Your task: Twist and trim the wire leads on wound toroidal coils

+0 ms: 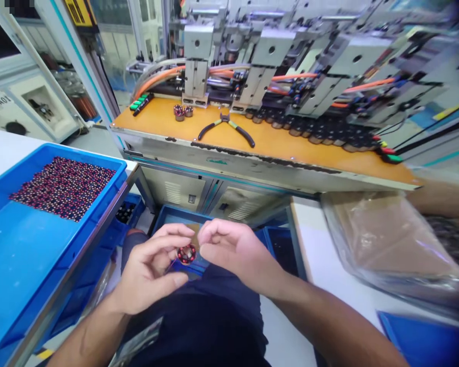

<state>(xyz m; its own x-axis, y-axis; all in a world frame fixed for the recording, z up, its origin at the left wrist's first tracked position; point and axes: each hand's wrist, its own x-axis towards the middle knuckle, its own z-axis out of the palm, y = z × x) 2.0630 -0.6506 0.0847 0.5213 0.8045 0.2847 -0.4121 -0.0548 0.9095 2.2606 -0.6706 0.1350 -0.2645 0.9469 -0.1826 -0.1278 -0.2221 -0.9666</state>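
Over my lap, my left hand (149, 265) holds a small round wound stator (186, 254) between its fingers, with the ring's open face turned up. Red and dark coils line the ring, and thin wire shows by its left side. Just right of the stator is my right hand (233, 250), its fingers curled in and the thumb close to the index finger. Anything pinched there is too small or hidden to make out. Two similar stators (179, 113) stand on the orange bench (156, 120) ahead, beside pliers (225, 122) with black and yellow handles.
A blue tray (7, 244) at the left holds many stators packed together. Behind the bench stand machine heads (199, 43), with a row of dark round parts (313, 130) below. At the right lies a plastic-wrapped package (382, 239) on a white table, with a blurred arm (439, 196) beyond.
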